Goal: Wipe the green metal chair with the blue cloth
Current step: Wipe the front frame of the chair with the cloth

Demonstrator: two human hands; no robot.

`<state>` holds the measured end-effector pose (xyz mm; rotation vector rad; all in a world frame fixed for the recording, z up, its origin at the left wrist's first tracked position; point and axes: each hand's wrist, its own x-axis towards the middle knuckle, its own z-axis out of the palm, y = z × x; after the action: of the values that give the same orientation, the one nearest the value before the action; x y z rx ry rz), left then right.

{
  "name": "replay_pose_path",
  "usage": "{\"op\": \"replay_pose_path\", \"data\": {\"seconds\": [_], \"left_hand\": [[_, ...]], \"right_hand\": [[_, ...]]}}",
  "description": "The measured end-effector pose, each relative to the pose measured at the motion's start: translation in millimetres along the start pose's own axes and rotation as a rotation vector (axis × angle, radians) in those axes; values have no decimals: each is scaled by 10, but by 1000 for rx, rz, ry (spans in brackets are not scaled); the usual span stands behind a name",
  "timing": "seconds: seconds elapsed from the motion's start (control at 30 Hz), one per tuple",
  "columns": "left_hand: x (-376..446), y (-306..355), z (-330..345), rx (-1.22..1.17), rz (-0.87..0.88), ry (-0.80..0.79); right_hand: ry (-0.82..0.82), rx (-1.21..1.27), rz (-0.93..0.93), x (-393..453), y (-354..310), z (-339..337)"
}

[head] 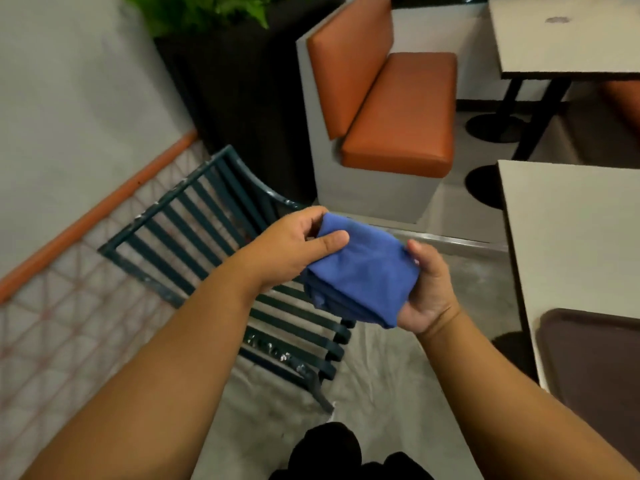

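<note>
The dark green metal chair (194,220) with slatted back and seat stands below my hands, its paint chipped in places. A folded blue cloth (363,275) is held in the air above the seat slats. My left hand (294,247) pinches the cloth's upper left edge with thumb on top. My right hand (429,292) cups the cloth from the right and underneath. Part of the seat is hidden by my left forearm and the cloth.
An orange-cushioned booth seat (398,109) stands behind the chair. Two pale tables (571,230) are on the right, the near one bearing a brown tray (595,375). A dark planter (242,81) with a green plant is at the back; a wall with an orange strip (97,209) runs on the left.
</note>
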<state>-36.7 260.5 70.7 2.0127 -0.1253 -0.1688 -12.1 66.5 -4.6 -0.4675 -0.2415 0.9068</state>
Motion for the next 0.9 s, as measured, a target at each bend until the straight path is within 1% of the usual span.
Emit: {"op": "replay_pose_path", "data": {"seconds": [0.03,0.1,0.17,0.23,0.4,0.5,0.57,0.67,0.8,0.9], "left_hand": [[-43,-30,-33,18,0,47],[-122,-112,-127,89,-14,140],[-214,-207,-229,169,-60,192],[-313,-299,-297,183,-102,224],[-455,-594,-324,194,-170,305],[-508,-815,-317,171,-219,330],[-557,-961,-304,176,-250,337],[-647,-1196,-257,177,-306,332],[-784,-1488,-140,175,-398,292],[-883,-1701,-41,156,-449,278]], "right_hand": [[-72,115,43,57,116,31],[-179,219,147,159,327,93],[-255,270,225,237,481,137],[-271,286,277,294,593,116],[-148,244,317,355,797,-48],[-93,286,299,312,931,-191],[8,308,285,248,1052,-304],[103,301,256,179,1225,-404],[297,241,224,189,1442,-480],[367,201,235,225,1566,-525]]}}
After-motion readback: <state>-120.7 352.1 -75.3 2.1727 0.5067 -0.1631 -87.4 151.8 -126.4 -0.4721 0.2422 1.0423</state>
